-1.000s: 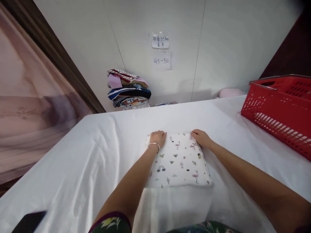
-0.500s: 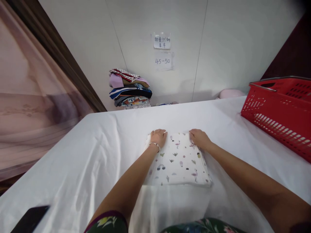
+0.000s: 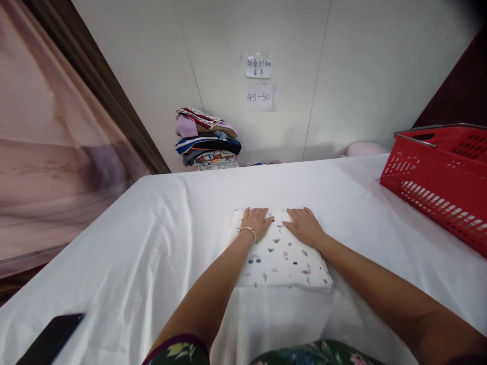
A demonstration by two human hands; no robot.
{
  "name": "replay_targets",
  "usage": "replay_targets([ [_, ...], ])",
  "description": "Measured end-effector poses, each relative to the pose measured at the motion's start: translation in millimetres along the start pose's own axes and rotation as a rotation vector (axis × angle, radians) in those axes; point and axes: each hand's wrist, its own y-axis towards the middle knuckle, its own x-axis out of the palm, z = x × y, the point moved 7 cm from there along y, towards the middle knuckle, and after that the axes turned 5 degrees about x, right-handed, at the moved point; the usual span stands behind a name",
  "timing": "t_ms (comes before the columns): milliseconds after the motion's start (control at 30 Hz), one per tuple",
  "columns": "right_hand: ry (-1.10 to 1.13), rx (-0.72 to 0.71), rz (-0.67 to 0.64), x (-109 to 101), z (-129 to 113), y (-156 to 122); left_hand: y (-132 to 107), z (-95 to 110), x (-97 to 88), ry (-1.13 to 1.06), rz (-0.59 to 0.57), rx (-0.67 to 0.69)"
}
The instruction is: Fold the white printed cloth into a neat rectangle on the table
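Observation:
A folded white cloth (image 3: 281,263) printed with flamingos, cactuses and small rainbows lies flat on the table, near its front edge. My left hand (image 3: 257,222) rests palm down on the cloth's far left part, fingers spread, a bracelet at the wrist. On the far right part of the same cloth, my right hand (image 3: 304,226) also lies flat with its fingers apart. Both hands press on the top layer without gripping it. The fabric beneath the palms is hidden.
A white sheet covers the table (image 3: 160,243). A red plastic basket (image 3: 437,177) stands at the right, a black phone (image 3: 53,337) lies front left. Behind the far edge rise a pile of folded cloths (image 3: 209,139) and a wall with paper signs (image 3: 261,96). A pink curtain (image 3: 57,152) hangs left.
Both hands have let go of the cloth's far edge and now lie flat on top, fingers spread. They have moved inward, closer together.

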Motion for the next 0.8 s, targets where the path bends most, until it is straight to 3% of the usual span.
replay_targets([
  [233, -0.021, -0.005, 0.015, 1.3, 0.0, -0.4, -4.6, -0.1, -6.0, 0.003, -0.029, 0.008],
  [300, -0.031, -0.007, 0.020, 3.1, 1.1, -0.7, -12.3, -10.7, -8.0, 0.026, -0.072, -0.017],
  [500, -0.048, -0.023, 0.001, 9.5, 4.2, 0.0, -40.6, -56.8, -12.0, -0.035, -0.111, -0.272],
  [667, -0.101, 0.009, -0.095, 14.1, 4.2, 2.6, -42.0, -54.9, -10.7, -0.036, -0.121, -0.291],
  [800, -0.141, 0.007, -0.081, 16.2, -2.2, -2.3, -41.6, -54.5, -9.8, -0.035, -0.117, -0.291],
])
